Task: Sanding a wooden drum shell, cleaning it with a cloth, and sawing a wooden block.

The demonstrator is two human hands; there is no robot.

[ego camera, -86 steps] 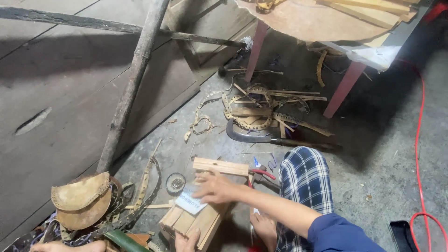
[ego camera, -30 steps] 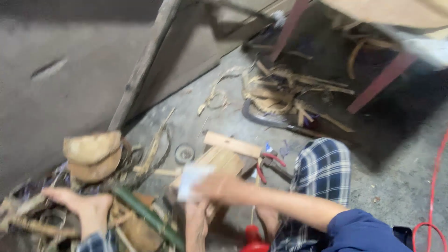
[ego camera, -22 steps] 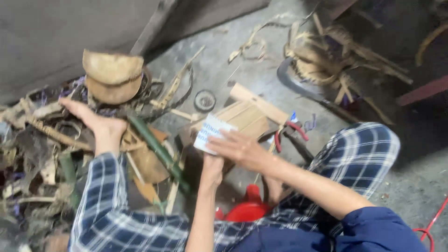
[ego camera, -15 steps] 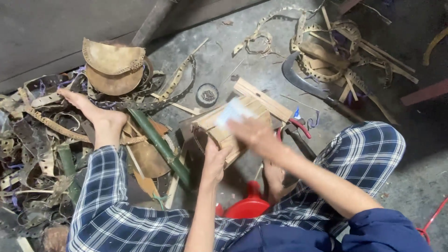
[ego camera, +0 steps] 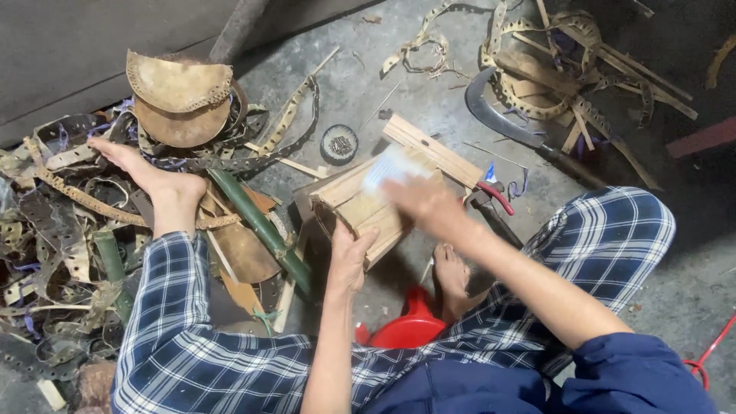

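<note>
A small wooden box [ego camera: 368, 203] was gripped at its near edge by the left hand [ego camera: 351, 257], the fingers curled up around the side and closed on the wood. The box rested on the concrete floor [ego camera: 429, 92], tilted, between the person's legs. A pale sheet, seemingly sandpaper or a scrap of paper [ego camera: 392, 165], was pressed flat against the top of the box by the right hand [ego camera: 429, 207]; that hand was blurred, so it could not be told how tightly the fingers were closed on the sheet.

A wooden slat [ego camera: 433, 149] lay just beyond the box on its far right side, and red-handled pliers [ego camera: 491, 203] were seen touching the floor just right of it. A small round tin lid [ego camera: 340, 142] lay on the floor just beyond the box on the far left. A green bamboo stem [ego camera: 261, 226] ran slantwise to the left of the box. A red plastic stool [ego camera: 402, 330] was partly hidden beneath the person, near the bare right foot [ego camera: 452, 280]. The bare left foot [ego camera: 153, 180] was stretched out to the left onto a heap of punched leather strips [ego camera: 54, 230]. Two curved tan leather pieces [ego camera: 180, 96] were stacked at the far left. A sickle [ego camera: 506, 126] lay at the far right beside a tangle of strips and sticks [ego camera: 567, 69].
</note>
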